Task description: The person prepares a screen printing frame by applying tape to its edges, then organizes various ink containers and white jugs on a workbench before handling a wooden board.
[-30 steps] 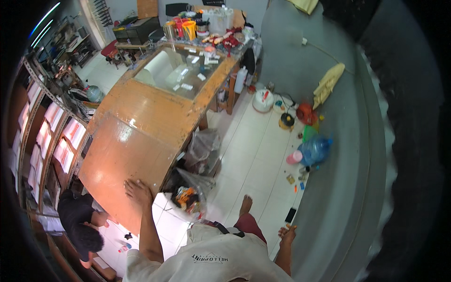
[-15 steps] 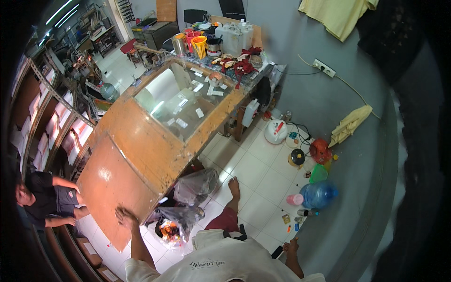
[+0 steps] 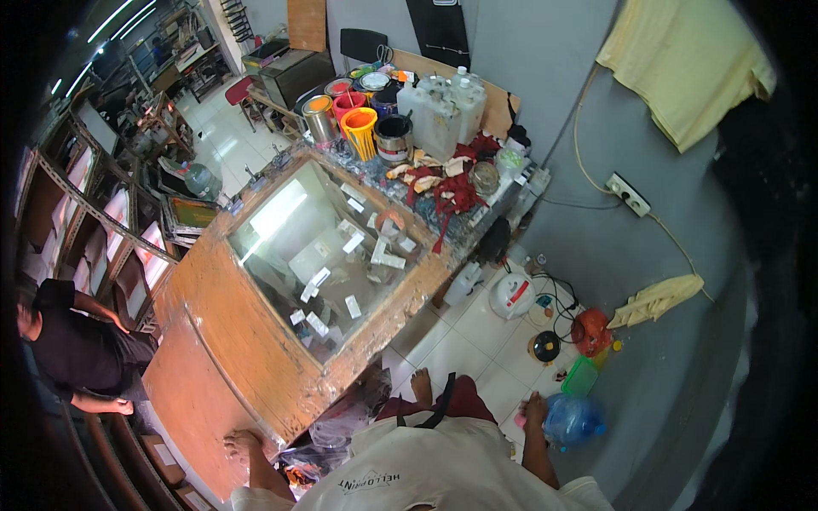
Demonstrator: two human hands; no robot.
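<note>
My left hand (image 3: 244, 444) lies on the brown wooden board (image 3: 192, 383) at the near end of the worktable, its fingers spread over the surface. Nothing is held in it. My right hand (image 3: 534, 410) hangs at my right side with loosely bent fingers, and I see nothing in it. From above it appears beside a large blue water bottle (image 3: 574, 420) on the floor and partly covers a pink object. Farther along the table is a glass panel (image 3: 294, 230) set in the wood, with several small white labels (image 3: 317, 324) on it.
Paint cans (image 3: 319, 119), clear jugs (image 3: 434, 111) and red rags (image 3: 456, 194) crowd the table's far end. A white kettle-like container (image 3: 511, 295), cables and a green tub (image 3: 581, 376) sit on the floor at right. A person in black (image 3: 81, 341) is at the left, near shelves (image 3: 81, 200).
My body and view have moved closer to the table. My left hand is still on the board, now nearer its close corner. The person at left has risen from sitting and turned.
</note>
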